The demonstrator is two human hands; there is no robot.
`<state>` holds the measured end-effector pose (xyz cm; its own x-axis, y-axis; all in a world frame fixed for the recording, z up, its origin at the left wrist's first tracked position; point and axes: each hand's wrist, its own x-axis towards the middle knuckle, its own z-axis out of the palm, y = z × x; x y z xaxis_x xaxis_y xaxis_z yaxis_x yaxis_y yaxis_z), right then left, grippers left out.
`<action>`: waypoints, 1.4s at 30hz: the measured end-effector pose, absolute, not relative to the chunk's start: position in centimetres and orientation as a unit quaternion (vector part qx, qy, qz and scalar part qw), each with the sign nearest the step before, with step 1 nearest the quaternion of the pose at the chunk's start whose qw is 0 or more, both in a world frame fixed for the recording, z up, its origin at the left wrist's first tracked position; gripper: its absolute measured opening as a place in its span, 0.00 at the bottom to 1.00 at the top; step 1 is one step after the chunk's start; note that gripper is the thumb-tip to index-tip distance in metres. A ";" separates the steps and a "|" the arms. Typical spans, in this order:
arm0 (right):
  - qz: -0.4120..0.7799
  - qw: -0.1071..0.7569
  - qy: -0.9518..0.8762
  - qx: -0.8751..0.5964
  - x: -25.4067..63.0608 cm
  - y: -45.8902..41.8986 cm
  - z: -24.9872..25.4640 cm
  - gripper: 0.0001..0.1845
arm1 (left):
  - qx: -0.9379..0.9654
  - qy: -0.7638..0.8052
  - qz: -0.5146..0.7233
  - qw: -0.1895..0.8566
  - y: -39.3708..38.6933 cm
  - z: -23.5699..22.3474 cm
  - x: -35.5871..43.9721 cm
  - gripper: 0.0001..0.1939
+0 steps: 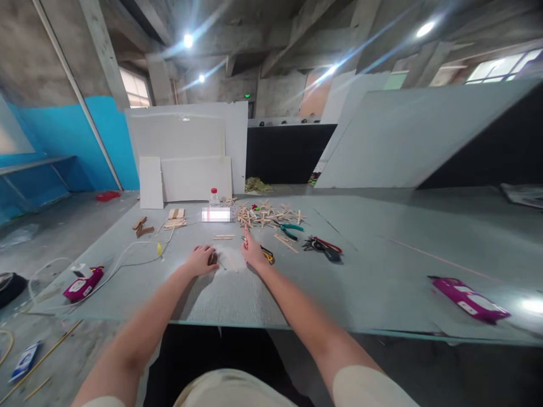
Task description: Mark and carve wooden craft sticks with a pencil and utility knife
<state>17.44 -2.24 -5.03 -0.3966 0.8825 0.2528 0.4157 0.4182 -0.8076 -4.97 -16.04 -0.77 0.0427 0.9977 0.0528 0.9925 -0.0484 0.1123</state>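
Observation:
My left hand (201,260) rests on the table with its fingers curled. A small dark patch shows between thumb and fingers; whether it is a thing or shadow I cannot make out. My right hand (253,252) has its index finger stretched forward and the other fingers closed around something thin, red and white, mostly hidden. Between the hands lies a pale wooden stick (231,262). Two more wooden sticks (223,237) lie just beyond. Past the right fingertip spreads a heap of crossed wooden sticks (271,214). A yellow-and-black tool (267,255) lies beside the right hand.
Green-handled pliers (292,229) and a dark tool with red handles (324,247) lie right. Stacked sticks (175,219), brown pieces (143,226) and a red-capped bottle (214,197) stand or lie farther back. A cable crosses left from a purple power strip (83,284); another purple box (469,299) lies right.

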 end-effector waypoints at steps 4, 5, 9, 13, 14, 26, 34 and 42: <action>0.353 0.347 -0.755 -0.429 17.4 -1.5 -5.8 0.20 | 0.677 0.731 0.060 0.063 -15.3 -1.2 -5.3 0.22; 0.359 0.346 -0.752 -0.430 17.4 -1.3 -6.0 0.21 | 0.667 0.739 0.065 0.075 -15.0 -1.3 -5.4 0.22; 0.389 0.340 -0.740 -0.431 17.5 -1.0 -6.5 0.21 | 0.647 0.745 0.105 0.124 -14.5 -1.6 -5.6 0.22; 0.417 0.330 -0.732 -0.426 17.6 -1.0 -6.6 0.22 | 0.656 0.715 0.152 0.188 -14.5 -1.8 -5.8 0.21; 0.425 0.323 -0.732 -0.423 17.6 -1.0 -6.7 0.22 | 0.657 0.707 0.163 0.204 -14.4 -1.9 -5.9 0.21; 0.415 0.280 -0.785 -0.366 18.4 -0.9 -7.2 0.15 | 0.644 0.583 0.341 0.359 -13.3 -3.3 -5.3 0.11; 0.399 0.206 -0.883 -0.138 21.2 -2.9 -3.5 0.23 | 0.619 0.548 0.342 0.447 -11.5 -0.8 -4.8 0.11; 0.351 0.188 -0.908 -0.130 21.0 -3.3 -3.4 0.32 | 0.581 0.607 0.398 0.369 -9.8 -1.9 -7.4 0.11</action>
